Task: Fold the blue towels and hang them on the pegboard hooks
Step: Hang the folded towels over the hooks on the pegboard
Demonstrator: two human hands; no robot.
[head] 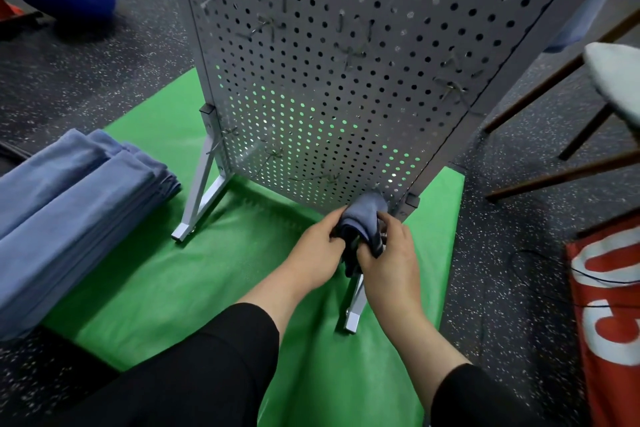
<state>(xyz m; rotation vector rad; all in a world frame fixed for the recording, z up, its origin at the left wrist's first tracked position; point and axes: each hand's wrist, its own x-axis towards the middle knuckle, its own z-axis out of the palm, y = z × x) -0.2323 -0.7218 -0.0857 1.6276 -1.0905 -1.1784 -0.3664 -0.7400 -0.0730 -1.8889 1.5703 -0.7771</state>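
Both my left hand and right hand pinch one folded towel at the pegboard's bottom right corner, apparently hooking it; the stack remains unhung.

Dark speckled floor, green mat, wooden chair.

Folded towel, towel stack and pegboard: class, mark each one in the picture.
folded towel (367, 215), head view, on its rounded upper fold above the hands
towel stack (69, 204), head view, on the top towel's flat face
pegboard (346, 87), head view, on the perforated panel's middle
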